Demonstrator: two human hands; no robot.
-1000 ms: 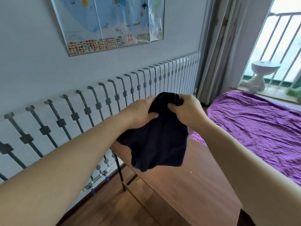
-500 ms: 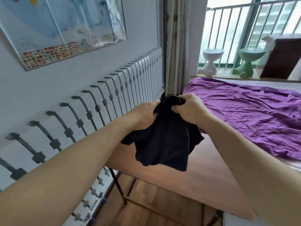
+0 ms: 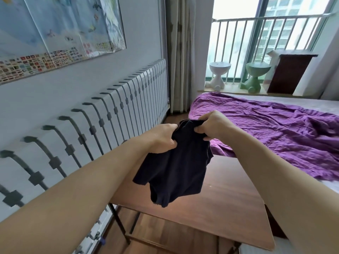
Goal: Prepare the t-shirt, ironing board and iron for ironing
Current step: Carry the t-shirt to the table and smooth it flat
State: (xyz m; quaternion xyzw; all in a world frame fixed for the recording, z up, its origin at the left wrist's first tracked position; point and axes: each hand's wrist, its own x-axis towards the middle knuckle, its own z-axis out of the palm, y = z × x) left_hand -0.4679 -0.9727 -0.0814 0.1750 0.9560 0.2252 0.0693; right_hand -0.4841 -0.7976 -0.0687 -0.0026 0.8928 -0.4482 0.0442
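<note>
From the head camera, both arms reach out in front. The left hand [image 3: 162,138] and the right hand [image 3: 212,125] are close together, and each has its fingers [image 3: 199,129] clenched on the top edge of a dark navy t-shirt [image 3: 176,167]. The shirt is soft and bunched up, so its neck and sleeves are hard to make out. It hangs down in the air over a brown wooden table [image 3: 225,204] with a smooth top and thin black metal legs. The shirt hides part of the table. Just past the table is a bed with a crinkly purple sheet [image 3: 275,131]. On the left wall stands a long white radiator [image 3: 113,116] with grey clips, and above it a shiny map poster [image 3: 60,30], cut off at the top. By the window sit two small stools shaped like little figures, one white [image 3: 219,74] and one green [image 3: 256,76].
</note>
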